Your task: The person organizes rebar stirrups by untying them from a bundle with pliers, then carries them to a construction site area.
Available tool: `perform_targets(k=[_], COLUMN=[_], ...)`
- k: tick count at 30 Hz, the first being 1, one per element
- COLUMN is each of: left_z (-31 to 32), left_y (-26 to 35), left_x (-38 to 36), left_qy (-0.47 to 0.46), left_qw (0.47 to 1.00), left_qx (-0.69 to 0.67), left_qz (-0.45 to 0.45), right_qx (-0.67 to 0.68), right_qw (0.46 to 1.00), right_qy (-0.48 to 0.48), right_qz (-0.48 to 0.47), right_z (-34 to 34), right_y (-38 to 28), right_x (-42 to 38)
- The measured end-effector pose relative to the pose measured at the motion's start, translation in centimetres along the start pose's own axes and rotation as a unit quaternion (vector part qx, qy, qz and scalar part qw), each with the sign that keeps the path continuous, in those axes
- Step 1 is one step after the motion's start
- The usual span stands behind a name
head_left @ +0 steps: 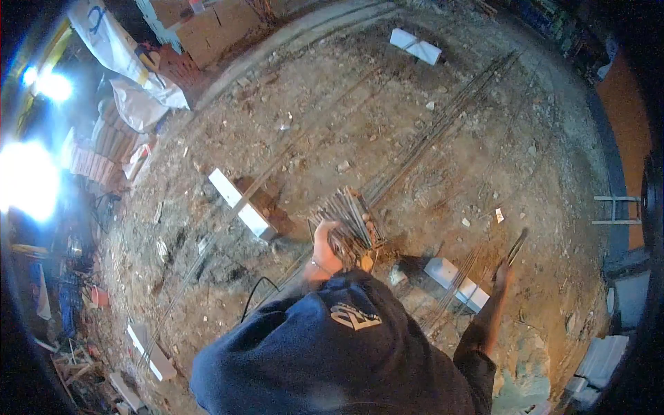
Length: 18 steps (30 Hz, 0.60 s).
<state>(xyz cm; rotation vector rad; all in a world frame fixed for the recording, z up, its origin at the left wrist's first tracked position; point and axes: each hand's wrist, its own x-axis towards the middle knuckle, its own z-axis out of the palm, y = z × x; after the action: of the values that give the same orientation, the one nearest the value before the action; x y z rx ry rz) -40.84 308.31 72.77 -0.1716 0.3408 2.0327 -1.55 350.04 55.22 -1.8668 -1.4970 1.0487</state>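
My left hand [327, 247] is closed round a bundle of rebar stirrups [348, 220], thin, rusty and bent, held in front of my dark shirt. The individual stirrups overlap, and the fingers on the far side are partly hidden. Out to the right, my right hand [501, 272] is closed on a slim dark hand tool [517, 247]. Its exact kind is too small to make out. Just left of that arm, several long rebar rods [456, 282] cross a white block [473, 295] on the ground.
Another rod bundle [443, 131] runs towards the far block [415, 45]. More rods cross the left block [242, 205] and the lower-left block [151, 353]. Bright lamps [29, 181] and stacked material [104, 149] stand left. A ladder-like frame [615, 211] stands right. The earth is uneven and stony.
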Motion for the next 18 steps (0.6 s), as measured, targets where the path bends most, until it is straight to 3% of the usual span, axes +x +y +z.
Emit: perform_targets(k=[2,6,8,10,11,12,15,18], left_z=[-0.2,0.2,1.0,2.0,2.8,2.1,4.5,7.9], left_y=[-0.9,-2.1,-2.2,-2.0,-1.7,-1.1,-0.3,0.7], left_x=[4.2,13.9,19.8,25.8,28.7,32.0,40.8,47.8], left_qy=[-0.027,-0.027,-0.034,-0.034,-0.022,-0.042,-0.026,-0.02], left_qw=[1.0,1.0,0.999,0.997,0.996,0.994,0.999,0.997], left_qx=[-0.003,-0.009,-0.024,-0.064,-0.077,-0.08,-0.033,-0.058], left_qz=[-0.013,0.008,0.007,-0.022,-0.029,-0.057,-0.028,-0.048], right_qx=[0.085,0.049,-0.136,-0.154,-0.253,-0.147,-0.278,-0.301], right_qw=[0.996,0.998,0.99,0.982,0.952,0.974,0.946,0.939], right_qy=[-0.009,-0.023,-0.034,-0.096,-0.17,-0.163,-0.147,-0.125], right_qz=[-0.04,-0.012,-0.001,-0.056,-0.037,0.061,0.081,0.11], right_z=[1.7,7.7,11.0,14.5,15.5,17.8,16.6,16.9], right_y=[-6.7,-12.0,-13.5,-11.7,-11.8,-6.2,-3.5,-3.2], right_x=[1.4,8.8,11.9,15.2,16.1,19.9,19.5,20.9])
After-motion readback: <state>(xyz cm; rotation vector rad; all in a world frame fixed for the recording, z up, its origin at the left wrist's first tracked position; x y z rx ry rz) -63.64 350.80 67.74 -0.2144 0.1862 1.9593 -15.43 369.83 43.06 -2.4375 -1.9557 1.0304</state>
